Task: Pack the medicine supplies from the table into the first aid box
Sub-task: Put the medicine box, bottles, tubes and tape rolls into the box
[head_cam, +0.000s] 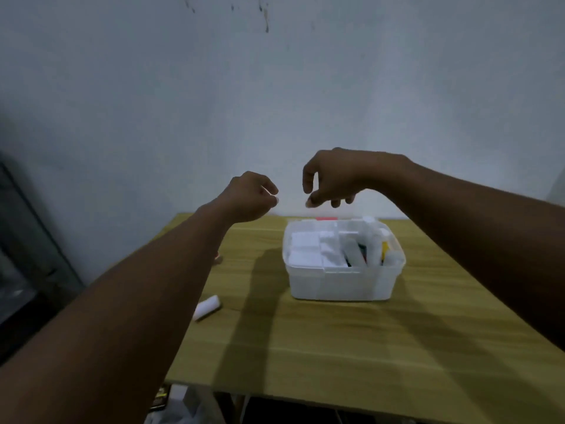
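Observation:
A white, translucent first aid box [342,284] stands open on the wooden table [321,341], holding white packets on its left side and upright tubes and bottles on its right. A white roll [208,306] lies on the table near its left edge. My left hand [249,195] hovers above the table, left of the box, with fingers curled into a loose fist; a small pale bit shows at its fingertips, too small to identify. My right hand [334,177] hangs above the box's back rim, fingers spread and pointing down, holding nothing.
A small reddish object [217,258] peeks out from behind my left forearm at the table's left edge. A red strip [326,218] lies behind the box. A grey wall rises behind the table. Dark furniture [27,255] stands at left; bags lie under the table.

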Available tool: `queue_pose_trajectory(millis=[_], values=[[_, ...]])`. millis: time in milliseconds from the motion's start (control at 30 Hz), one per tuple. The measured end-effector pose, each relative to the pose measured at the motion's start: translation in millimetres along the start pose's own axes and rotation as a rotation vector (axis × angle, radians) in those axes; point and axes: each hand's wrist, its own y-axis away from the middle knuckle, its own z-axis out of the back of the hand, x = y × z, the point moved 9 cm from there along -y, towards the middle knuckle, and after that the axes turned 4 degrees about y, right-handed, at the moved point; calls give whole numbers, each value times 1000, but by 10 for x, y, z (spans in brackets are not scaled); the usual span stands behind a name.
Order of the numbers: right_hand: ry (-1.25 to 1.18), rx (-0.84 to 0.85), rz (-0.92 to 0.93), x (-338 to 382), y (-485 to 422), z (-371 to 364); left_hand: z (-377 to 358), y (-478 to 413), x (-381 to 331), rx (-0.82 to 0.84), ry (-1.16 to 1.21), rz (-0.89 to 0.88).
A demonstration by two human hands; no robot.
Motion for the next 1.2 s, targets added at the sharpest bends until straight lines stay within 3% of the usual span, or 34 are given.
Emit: queue_pose_trajectory(millis=[300, 533, 900, 1200], values=[[-98, 42, 178, 1179, -717, -803, 698, 628, 1213, -86, -47, 229], [-33, 69, 227, 1475, -1023, -1615, 510, 992, 1972, 59, -95, 386], [-28, -71, 256, 1558, -1274, -1953, 234, 1153, 2322, 178, -71, 412], [-2, -47, 272, 1500, -1288, -2018, 302, 1137, 2367, 48, -135, 394]])
